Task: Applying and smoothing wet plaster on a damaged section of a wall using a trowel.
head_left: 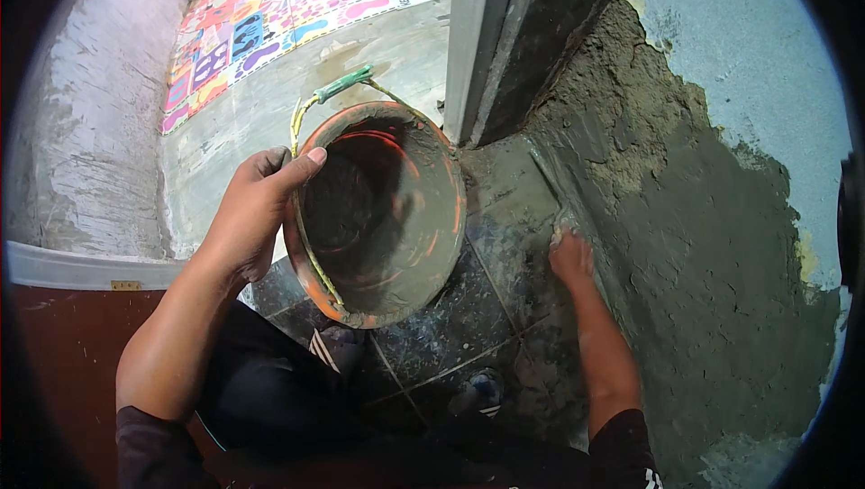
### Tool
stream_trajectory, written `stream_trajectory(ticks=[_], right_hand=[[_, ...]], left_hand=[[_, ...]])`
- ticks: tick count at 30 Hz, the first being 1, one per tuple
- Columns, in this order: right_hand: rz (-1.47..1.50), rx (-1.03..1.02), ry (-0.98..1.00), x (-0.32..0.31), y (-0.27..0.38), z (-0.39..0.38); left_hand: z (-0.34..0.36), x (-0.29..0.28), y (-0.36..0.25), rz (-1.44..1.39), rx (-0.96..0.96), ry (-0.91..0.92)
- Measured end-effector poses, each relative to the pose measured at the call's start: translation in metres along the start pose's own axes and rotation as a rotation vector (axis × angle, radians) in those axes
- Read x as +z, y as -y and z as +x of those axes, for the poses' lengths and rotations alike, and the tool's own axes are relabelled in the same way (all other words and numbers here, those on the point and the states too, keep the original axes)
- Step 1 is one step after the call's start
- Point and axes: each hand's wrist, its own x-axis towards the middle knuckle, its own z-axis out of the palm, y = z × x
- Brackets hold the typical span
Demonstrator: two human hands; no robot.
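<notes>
My left hand is closed on the near-left rim of an orange bucket, its thumb over the edge beside the wire handle. The bucket tilts so its mouth faces me, and grey mortar coats the inside and much of the rim. A green grip wraps the top of the yellowish handle. Low by the wall's foot, my right hand is closed around a mortar-smeared tool that looks like a trowel. Its blade reaches ahead along the wet mortar and blends in with it.
Wet grey mortar covers the lower right wall, rougher near the door frame. Dark tiles lie beneath the bucket, with my feet on them. Beyond the doorway, a colourful printed mat covers part of the concrete floor. A brown panel stands left.
</notes>
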Motion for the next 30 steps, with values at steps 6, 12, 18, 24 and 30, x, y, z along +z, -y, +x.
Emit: stream_trajectory(ticks=[6,12,18,24,30], right_hand=[[0.038,0.047,0.028,-0.040,0.008,0.023],[0.189,0.020,-0.120,-0.103,-0.003,0.006],[0.273,0.027,-0.273,-0.152,0.001,-0.036],[0.236,-0.034,-0.502,-0.191,0.003,-0.084],[0.307,-0.145,-0.614,-0.141,0.012,-0.091]], left_hand=[[0.003,-0.002,0.003,0.001,0.015,0.013],[0.007,-0.003,0.008,-0.002,0.072,-0.012],[0.005,-0.003,0.007,-0.020,0.067,-0.030],[0.002,-0.008,0.005,0.003,-0.014,0.012],[0.002,-0.002,0.005,-0.003,0.009,0.029]])
